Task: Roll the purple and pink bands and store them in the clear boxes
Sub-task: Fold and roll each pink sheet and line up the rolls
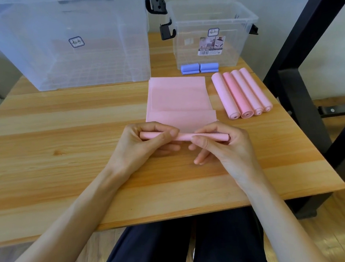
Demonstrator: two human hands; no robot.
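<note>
A pink band (180,99) lies flat on the wooden table, its near end wound into a thin roll (184,136). My left hand (146,143) pinches the roll's left part between thumb and fingers. My right hand (218,144) pinches its right part the same way. Several finished pink rolls (240,92) lie side by side to the right of the flat band. Purple rolls (199,68) sit beyond the band, against the small clear box (210,34). A large clear box (70,34) stands at the back left.
The wooden table (64,126) ends close to my body; its right edge runs diagonally past the pink rolls. A black metal frame (300,68) rises at the right. Both boxes have black latches.
</note>
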